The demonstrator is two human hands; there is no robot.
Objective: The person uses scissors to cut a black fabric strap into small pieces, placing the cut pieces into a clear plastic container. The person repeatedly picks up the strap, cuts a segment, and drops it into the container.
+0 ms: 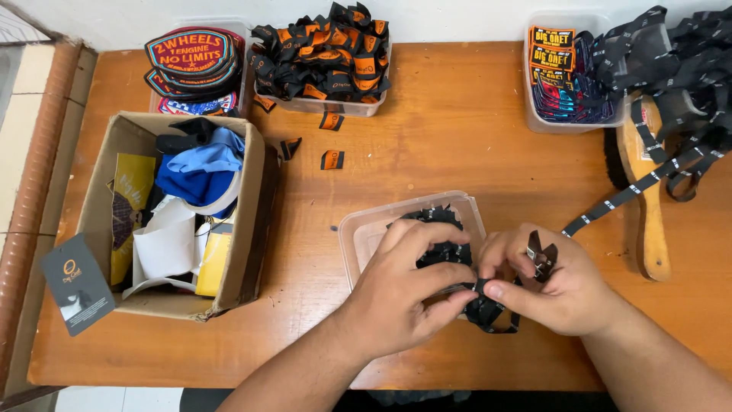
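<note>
Two bare forearms entering from the lower edge, no sleeves in view. Left hand (400,294) and right hand (553,286) both ungloved, no rings, no watch, no bands at either wrist. Short, plain fingernails, unpainted. Light hair along both forearms, nothing else worn there

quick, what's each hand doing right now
Left hand: fingers pinched on the black ribbon piece.
Right hand: fingers pinched on the same ribbon piece, small scissors tucked in the palm.

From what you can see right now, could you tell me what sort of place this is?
Probably a small garment-label workbench: a wooden table with a tub of folded black-and-orange labels, a stack of embroidered patches, and printed black ribbon.
</note>
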